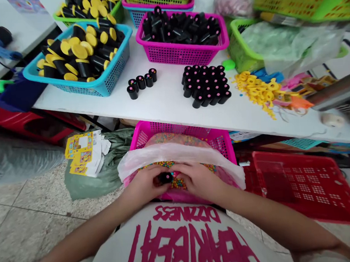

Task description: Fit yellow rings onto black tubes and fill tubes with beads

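Note:
My left hand (145,184) is closed around a small black plastic cup (165,178) with a pink spot inside, held low over a bag of tiny multicoloured beads (178,183). Beside the cup, my right hand (200,178) dips into the beads with its fingers bent together. A bit of pink shows at its fingertips, too small to name. The beads lie in a translucent plastic bag (152,154), its edge folded over a magenta basket (228,141) at my lap.
On the white table (107,111) stand a short row of black cups (141,82), a block of several more (206,85), a blue basket (105,80) of yellow-capped tubes, a magenta basket (182,58) of black pieces, and yellow plastic parts (254,87). A red crate (311,189) lies right.

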`<state>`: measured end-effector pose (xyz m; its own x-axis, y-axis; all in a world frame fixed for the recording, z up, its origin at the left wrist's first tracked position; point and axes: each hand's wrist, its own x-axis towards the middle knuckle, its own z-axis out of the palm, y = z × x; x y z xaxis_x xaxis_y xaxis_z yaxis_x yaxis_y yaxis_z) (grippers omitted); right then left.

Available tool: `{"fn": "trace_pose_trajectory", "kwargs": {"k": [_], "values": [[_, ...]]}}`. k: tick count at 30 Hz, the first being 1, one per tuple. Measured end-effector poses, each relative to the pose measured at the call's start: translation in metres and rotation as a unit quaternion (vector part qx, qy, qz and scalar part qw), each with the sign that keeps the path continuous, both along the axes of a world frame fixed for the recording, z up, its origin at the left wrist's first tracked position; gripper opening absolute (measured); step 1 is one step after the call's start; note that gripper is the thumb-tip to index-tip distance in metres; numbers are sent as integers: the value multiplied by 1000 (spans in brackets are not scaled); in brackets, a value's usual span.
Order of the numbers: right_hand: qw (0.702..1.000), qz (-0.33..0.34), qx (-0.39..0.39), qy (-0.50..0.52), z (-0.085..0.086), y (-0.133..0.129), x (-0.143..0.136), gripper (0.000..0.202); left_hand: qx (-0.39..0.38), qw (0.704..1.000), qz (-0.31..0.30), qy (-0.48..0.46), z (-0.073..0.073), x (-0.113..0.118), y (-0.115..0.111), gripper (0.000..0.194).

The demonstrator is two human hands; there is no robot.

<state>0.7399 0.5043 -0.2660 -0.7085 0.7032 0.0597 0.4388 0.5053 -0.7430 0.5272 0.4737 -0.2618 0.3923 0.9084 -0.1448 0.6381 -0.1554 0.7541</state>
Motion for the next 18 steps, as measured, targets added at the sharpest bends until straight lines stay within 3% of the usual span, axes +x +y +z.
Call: {"fn": "trace_pose_trajectory", "kwargs": {"k": [4,7,10,13,18], "values": [[985,71,136,-81,1,-7,-9,33,5,1000,-6,-17,0,-1,1,26],[975,134,149,-100,3,-8,-12,38,10,999,-11,-38,-2,0,0,20],[973,156,145,-92,4,-8,-13,40,16,999,-8,-38,-2,0,-1,16],[978,138,140,-66,8,-8,-11,40,12,999,-3,-41,-1,0,-1,18],[991,39,129,-18,31,-1,11,35,17,999,-1,-41,-7,-1,-3,32]]}}
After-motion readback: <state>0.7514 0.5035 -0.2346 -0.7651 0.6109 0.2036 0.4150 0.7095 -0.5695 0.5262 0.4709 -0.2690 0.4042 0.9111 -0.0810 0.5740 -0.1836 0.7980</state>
